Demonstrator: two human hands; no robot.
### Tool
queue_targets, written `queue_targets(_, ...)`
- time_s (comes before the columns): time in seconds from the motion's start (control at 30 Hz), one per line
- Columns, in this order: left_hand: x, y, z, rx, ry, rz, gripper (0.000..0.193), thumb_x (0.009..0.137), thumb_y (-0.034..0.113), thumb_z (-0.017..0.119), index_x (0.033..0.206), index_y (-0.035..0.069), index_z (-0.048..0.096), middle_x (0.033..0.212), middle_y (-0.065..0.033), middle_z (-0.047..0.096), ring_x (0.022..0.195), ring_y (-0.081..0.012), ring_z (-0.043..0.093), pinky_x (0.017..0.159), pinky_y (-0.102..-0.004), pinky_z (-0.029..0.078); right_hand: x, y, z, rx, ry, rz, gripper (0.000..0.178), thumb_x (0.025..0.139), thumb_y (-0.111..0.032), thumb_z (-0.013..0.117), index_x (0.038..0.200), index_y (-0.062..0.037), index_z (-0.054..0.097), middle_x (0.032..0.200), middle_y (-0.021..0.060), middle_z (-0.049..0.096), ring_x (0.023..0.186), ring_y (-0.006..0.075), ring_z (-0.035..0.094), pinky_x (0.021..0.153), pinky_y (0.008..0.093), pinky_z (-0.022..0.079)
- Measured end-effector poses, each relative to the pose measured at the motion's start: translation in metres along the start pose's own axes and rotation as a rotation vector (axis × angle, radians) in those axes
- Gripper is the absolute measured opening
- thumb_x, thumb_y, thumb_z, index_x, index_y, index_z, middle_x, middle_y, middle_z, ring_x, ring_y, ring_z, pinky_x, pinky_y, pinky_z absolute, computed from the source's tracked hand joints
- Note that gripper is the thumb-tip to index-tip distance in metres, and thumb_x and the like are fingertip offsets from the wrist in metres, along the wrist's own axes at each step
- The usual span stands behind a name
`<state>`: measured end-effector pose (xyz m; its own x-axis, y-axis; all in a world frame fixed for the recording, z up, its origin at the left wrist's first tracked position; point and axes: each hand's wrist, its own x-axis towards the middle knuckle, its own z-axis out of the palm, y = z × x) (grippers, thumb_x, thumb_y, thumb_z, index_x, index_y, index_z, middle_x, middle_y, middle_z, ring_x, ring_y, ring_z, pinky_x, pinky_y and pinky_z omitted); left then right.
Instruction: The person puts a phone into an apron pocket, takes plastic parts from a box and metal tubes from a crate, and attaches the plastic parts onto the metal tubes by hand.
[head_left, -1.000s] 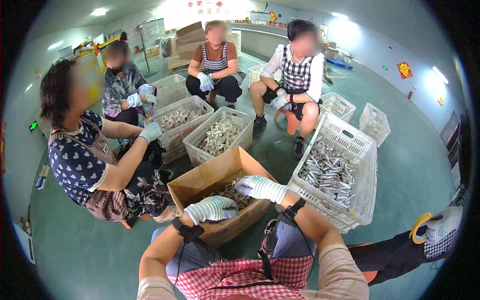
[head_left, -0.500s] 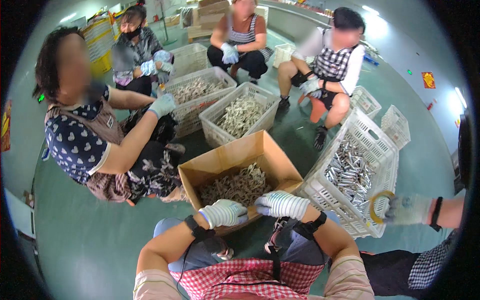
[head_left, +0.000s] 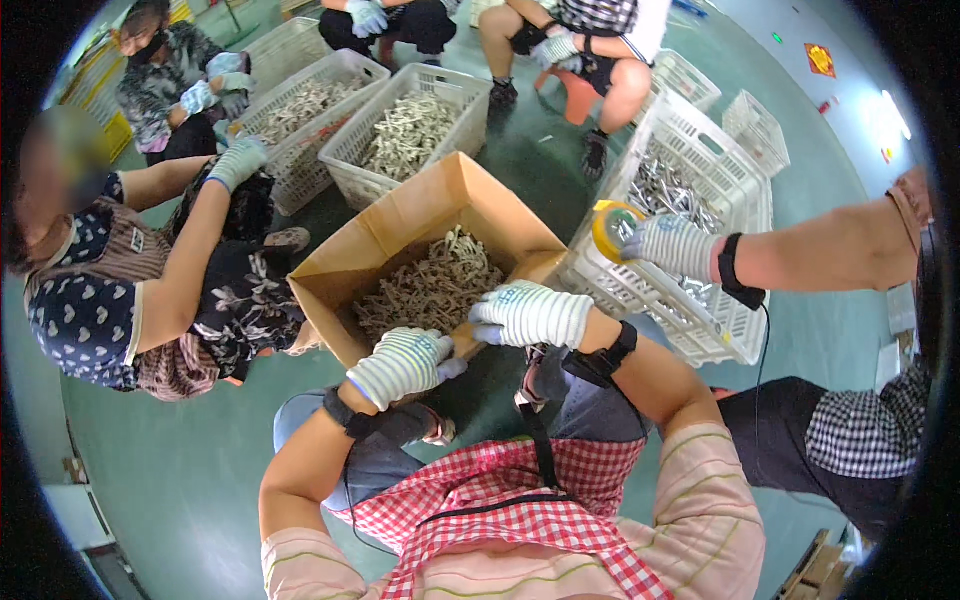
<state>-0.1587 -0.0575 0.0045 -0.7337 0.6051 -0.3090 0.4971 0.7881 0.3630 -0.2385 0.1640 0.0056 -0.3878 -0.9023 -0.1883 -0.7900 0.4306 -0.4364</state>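
Observation:
An open cardboard box point(head_left: 488, 205) stands in front of my knees, its lower part filled with small greyish metal parts point(head_left: 425, 285). My left hand point(head_left: 403, 366), in a striped white glove, grips the box's near edge, fingers bent over the cardboard. Beside it to the right, my right hand point(head_left: 532, 314), gloved alike, is closed on the same edge near the right corner. The undersides of both grips are hidden. From the right, a co-worker's gloved hand point(head_left: 675, 245) holds a roll of yellow tape point(head_left: 606, 232) over a white crate point(head_left: 740, 190) of shiny metal pieces.
Beyond the box, one white crate point(head_left: 345, 185) holds pale metal parts, and another point(head_left: 290, 165) stands to its left. A seated co-worker point(head_left: 95, 300) is close on the left. Several others sit at the back. Smaller white crates point(head_left: 755, 135) stand at the far right.
My view has tipped down and shifted. The co-worker's hand with the tape roll has moved forward and left, over the crate. Both my hands remain at the box's near edge.

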Motion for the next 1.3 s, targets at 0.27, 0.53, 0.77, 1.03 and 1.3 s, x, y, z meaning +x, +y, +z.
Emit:
queue_targets(0.27,-0.0001,0.0031,0.0053,-0.031,0.065,0.020,0.040,0.090,0.043,0.055,0.093,0.004,0.064,0.081,-0.0206,0.065,0.078,-0.0402,0.063,0.070,-0.0481,0.051,-0.0037,-0.0046,0.0023,0.006,-0.031,0.035,0.034,0.090,-0.034,0.054,0.105,-0.0053,0.064,0.093,0.0183,0.065,0.089,0.0383,0.063,0.081,0.0474,0.050)
queue_targets(0.53,-0.0018,0.0019,0.0066,-0.025,0.080,0.019,0.040,0.091,0.043,0.054,0.093,0.004,0.063,0.085,-0.0211,0.065,0.081,-0.0394,0.063,0.073,-0.0480,0.051,-0.0040,-0.0098,-0.0041,0.006,-0.075,0.076,0.034,0.090,-0.035,0.054,0.106,-0.0065,0.065,0.095,0.0179,0.066,0.092,0.0383,0.062,0.083,0.0475,0.049)
queue_targets(0.77,-0.0011,0.0008,0.0077,-0.007,0.073,0.017,0.041,0.091,0.043,0.053,0.099,0.004,0.063,0.088,-0.0206,0.065,0.083,-0.0395,0.063,0.076,-0.0473,0.051,-0.0020,-0.0091,-0.0033,0.001,-0.083,0.089,0.034,0.090,-0.036,0.054,0.104,-0.0067,0.065,0.095,0.0175,0.065,0.092,0.0379,0.062,0.083,0.0478,0.048)
queue_targets(1.03,0.0011,0.0041,0.0059,0.001,0.047,0.016,0.040,0.091,0.042,0.054,0.105,0.005,0.063,0.096,-0.0204,0.065,0.088,-0.0397,0.063,0.078,-0.0473,0.050,-0.0026,-0.0047,0.0021,-0.029,-0.029,0.030,0.033,0.089,-0.036,0.055,0.095,-0.0040,0.064,0.088,0.0170,0.065,0.088,0.0380,0.063,0.079,0.0476,0.050)
queue_targets(1.3,0.0010,0.0014,0.0087,-0.037,0.125,0.060,0.036,0.089,0.038,0.055,0.099,0.004,0.064,0.090,-0.0207,0.064,0.085,-0.0395,0.063,0.075,-0.0478,0.050,-0.0049,-0.0028,0.0043,0.012,0.030,0.025,0.033,0.089,-0.035,0.055,0.094,-0.0035,0.065,0.088,0.0169,0.066,0.086,0.0381,0.063,0.077,0.0463,0.050)
